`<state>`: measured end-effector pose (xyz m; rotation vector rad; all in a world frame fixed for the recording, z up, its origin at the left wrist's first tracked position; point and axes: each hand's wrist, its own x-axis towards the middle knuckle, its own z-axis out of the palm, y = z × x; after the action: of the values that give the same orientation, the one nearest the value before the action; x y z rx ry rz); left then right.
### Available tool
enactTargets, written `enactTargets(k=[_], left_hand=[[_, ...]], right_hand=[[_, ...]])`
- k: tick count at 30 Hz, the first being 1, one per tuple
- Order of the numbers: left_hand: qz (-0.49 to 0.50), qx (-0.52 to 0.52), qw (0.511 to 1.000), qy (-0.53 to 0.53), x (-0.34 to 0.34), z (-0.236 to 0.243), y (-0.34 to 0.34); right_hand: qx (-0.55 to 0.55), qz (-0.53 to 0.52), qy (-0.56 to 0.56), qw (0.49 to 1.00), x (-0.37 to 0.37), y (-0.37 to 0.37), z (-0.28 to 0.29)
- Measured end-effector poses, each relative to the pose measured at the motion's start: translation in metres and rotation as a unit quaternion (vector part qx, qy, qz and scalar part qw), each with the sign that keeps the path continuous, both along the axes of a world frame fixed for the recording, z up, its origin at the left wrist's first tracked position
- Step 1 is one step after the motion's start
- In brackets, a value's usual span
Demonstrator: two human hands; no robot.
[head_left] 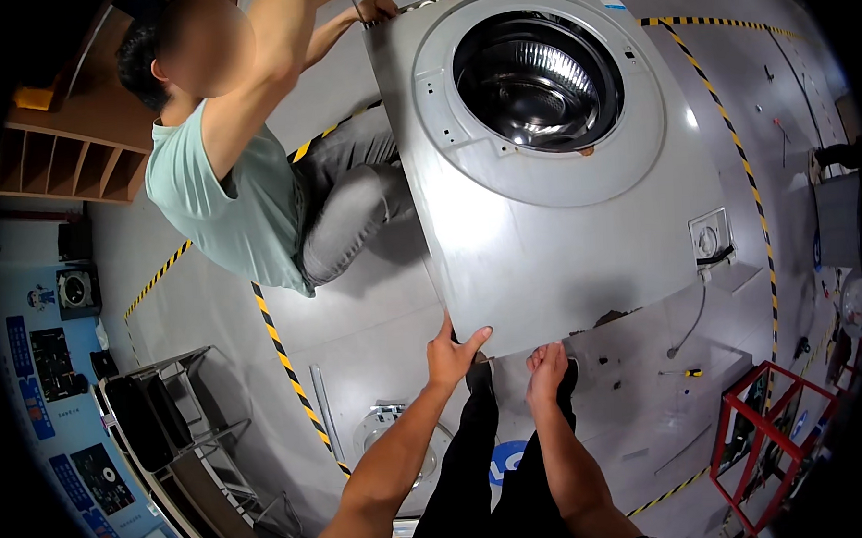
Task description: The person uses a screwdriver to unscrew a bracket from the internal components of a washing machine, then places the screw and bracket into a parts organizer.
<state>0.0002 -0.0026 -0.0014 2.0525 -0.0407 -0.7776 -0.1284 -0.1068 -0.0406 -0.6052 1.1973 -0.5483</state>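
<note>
The grey sheet-metal front panel of a washing machine (565, 253) lies tilted across the middle of the view, its round door opening showing the shiny steel drum (536, 80); nothing can be made out inside the drum. The left hand (454, 353) is clamped on the panel's lower edge, thumb hooked over the face. The right hand (547, 368) sits just under the same edge, fingers together and pointing up; whether it grips the metal cannot be told.

A co-worker in a pale green T-shirt (226, 206) crouches at the far side, one hand (377, 6) on the panel's upper corner.

The grey floor (375, 319) carries yellow-and-black striped tape (286, 362). A wooden shelf unit with open compartments (61, 160) stands upper left; its contents are not legible. A red metal frame (770, 427) stands lower right, and a yellow-handled screwdriver (684, 373) lies near it. A round white part (390, 434) on the floor is partly hidden by the left forearm.
</note>
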Motion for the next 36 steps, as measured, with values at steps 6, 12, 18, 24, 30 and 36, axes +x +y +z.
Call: enactTargets(k=[6,12,18,24,30,36], left_hand=[[0.002,-0.014,1.0,-0.023,-0.001,0.0,-0.002],[0.011,-0.006,1.0,-0.016,-0.007,-0.02,0.001],[0.005,-0.018,0.999,0.039,0.003,0.015,-0.026],[-0.02,0.02,1.0,0.007,0.004,0.003,-0.032],[-0.005,0.01,0.999,0.04,-0.004,0.011,-0.032],[-0.011,0.007,0.999,0.031,-0.001,0.004,-0.032]], right_hand=[[-0.001,0.011,-0.008,1.0,-0.003,-0.002,-0.002],[0.002,0.013,0.014,1.0,-0.009,-0.008,-0.009],[-0.025,0.043,-0.06,0.997,-0.003,-0.028,0.001],[-0.028,0.042,-0.042,0.998,-0.003,-0.036,0.003],[-0.021,0.041,-0.024,0.999,-0.007,-0.035,0.009],[-0.026,0.037,-0.031,0.999,-0.007,-0.037,0.003]])
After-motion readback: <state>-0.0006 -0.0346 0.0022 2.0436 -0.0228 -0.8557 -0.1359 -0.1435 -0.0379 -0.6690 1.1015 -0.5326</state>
